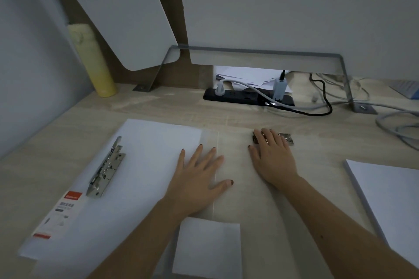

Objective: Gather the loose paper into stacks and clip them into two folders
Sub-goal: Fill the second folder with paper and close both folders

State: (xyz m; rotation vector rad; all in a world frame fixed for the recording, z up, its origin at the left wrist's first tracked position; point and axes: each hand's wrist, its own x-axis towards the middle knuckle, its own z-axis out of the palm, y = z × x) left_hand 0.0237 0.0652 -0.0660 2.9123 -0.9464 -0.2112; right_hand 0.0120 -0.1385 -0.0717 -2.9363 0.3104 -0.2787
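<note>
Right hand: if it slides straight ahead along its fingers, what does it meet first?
The metal clip, which lies under the fingertips of the right hand. Past it the desk looks bare until the power strip, though depth is hard to judge.

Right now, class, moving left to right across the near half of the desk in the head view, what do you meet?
Product label → metal clip → left hand → right hand → paper stack.

Folder label (59,212) print — too blurred to read.
</note>
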